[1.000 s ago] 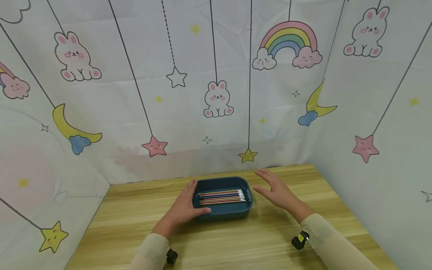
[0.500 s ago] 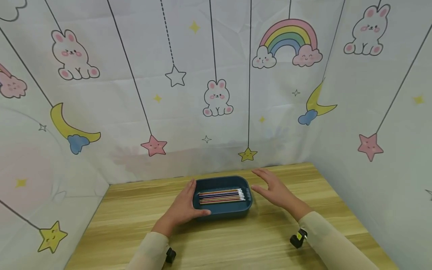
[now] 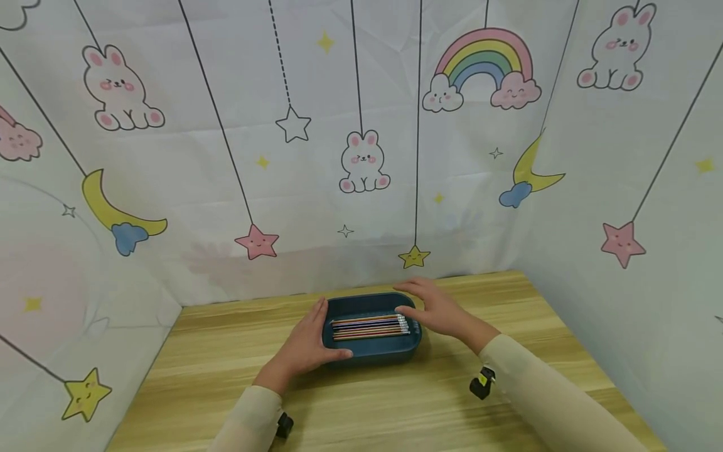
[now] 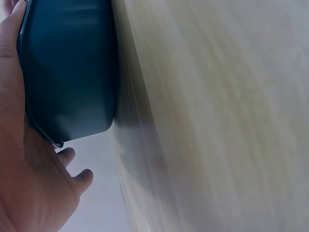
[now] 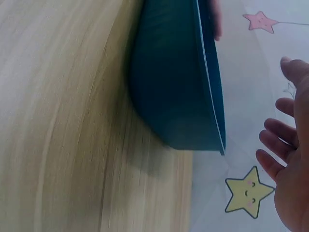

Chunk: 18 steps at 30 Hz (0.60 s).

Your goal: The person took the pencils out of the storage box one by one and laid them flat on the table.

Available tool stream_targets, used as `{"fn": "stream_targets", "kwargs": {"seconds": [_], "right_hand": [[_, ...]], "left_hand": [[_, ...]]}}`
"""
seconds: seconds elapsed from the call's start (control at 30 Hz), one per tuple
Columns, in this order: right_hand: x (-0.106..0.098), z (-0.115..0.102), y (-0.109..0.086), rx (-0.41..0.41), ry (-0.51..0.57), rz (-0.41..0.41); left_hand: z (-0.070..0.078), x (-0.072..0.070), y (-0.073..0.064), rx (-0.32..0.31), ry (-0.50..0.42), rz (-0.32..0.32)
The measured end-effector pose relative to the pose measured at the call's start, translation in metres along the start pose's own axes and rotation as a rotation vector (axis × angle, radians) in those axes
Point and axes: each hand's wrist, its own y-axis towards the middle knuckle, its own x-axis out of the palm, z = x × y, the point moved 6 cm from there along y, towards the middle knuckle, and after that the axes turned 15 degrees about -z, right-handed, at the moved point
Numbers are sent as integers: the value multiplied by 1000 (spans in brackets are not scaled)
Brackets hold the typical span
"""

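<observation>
A dark blue-green plastic box (image 3: 373,359) sits on the table with several striped pencils (image 3: 367,328) lying side by side inside, their pale ends to the right. My left hand (image 3: 305,342) holds the box's left end, thumb along the near rim and fingers at the far left corner; the left wrist view shows this hand (image 4: 34,159) against the rim. Over the box's right end hovers my right hand (image 3: 437,309), fingers apart and thumb reaching above the pencils' ends. In the right wrist view that hand (image 5: 289,145) is apart from the box (image 5: 174,82), holding nothing.
The wood-grain table (image 3: 361,408) ends at a white fabric backdrop (image 3: 316,194) printed with rabbits, stars and moons, which also rises on both sides. A small black device (image 3: 482,383) is at the right wrist, another (image 3: 285,425) at the left.
My right hand has moved left from beside the box to above its right end. The left hand, box and pencils have stayed in place.
</observation>
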Motion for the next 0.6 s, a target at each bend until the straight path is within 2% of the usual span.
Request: {"fn": "stream_targets", "kwargs": {"seconds": [0.23, 0.33, 0.6], "right_hand": [[13, -11, 19, -44, 22, -114], [18, -16, 25, -74, 42, -135], [35, -15, 39, -69, 103, -188]], "left_hand": [[0, 0, 0, 5, 11, 3], [-1, 0, 0, -1, 5, -5], [-3, 1, 2, -9, 7, -4]]}}
